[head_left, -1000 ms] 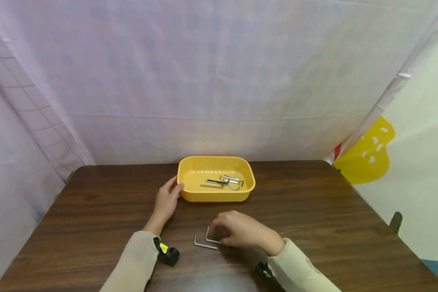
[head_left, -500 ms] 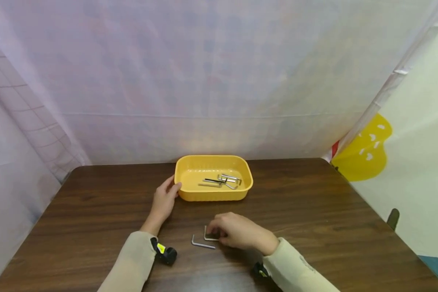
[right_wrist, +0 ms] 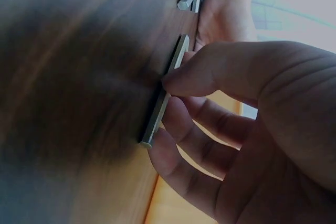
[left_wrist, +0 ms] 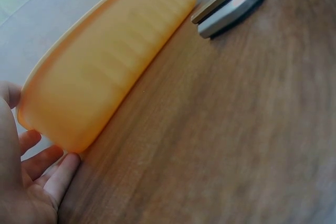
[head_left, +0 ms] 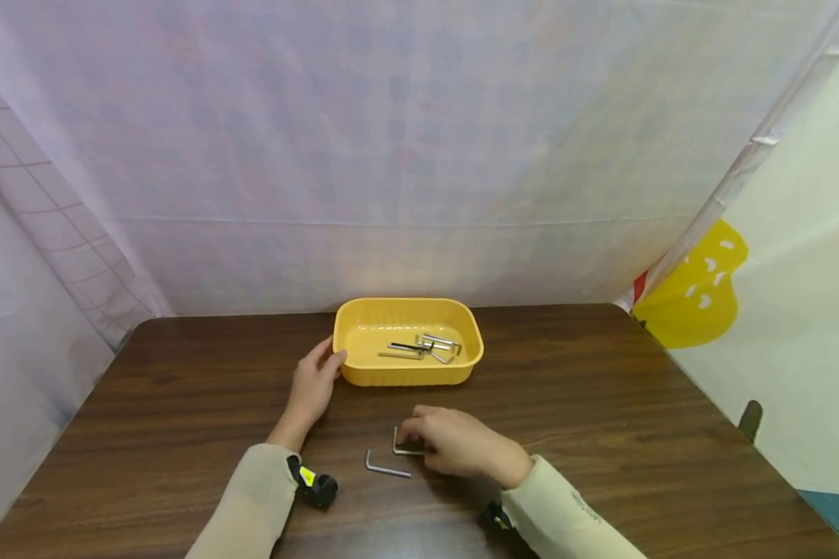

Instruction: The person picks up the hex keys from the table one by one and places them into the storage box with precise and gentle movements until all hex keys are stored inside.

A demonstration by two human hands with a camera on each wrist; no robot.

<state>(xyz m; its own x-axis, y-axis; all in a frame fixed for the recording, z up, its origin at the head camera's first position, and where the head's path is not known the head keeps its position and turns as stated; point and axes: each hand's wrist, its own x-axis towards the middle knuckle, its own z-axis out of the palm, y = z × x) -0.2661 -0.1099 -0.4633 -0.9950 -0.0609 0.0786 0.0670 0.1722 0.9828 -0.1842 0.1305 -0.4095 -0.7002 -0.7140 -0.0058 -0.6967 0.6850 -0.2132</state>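
Observation:
My left hand (head_left: 313, 390) holds the left end of a yellow plastic basket (head_left: 407, 376), thumb at the rim and the other fingers low against the end wall (left_wrist: 68, 124). Near the table's middle, my right hand (head_left: 461, 441) pinches an L-shaped hex key (head_left: 395, 441) between thumb and fingers. In the right wrist view, the long arm of this hex key (right_wrist: 157, 113) lies along the fingertips, close over the wood. A second, silver hex key (head_left: 390, 470) lies loose on the table, a little nearer the body. Part of the pinched key is hidden by the hand.
Several hex keys (head_left: 402, 356), one of them black, lie in the right half of the basket. The dark wooden table (head_left: 636, 435) reaches back to a pale hanging curtain (head_left: 391, 155). Another curtain with yellow shapes (head_left: 699, 303) hangs at the right.
The hex key in my right hand has shifted slightly away from the loose one, toward the basket. My left hand stays on the basket. The head view has moved a little.

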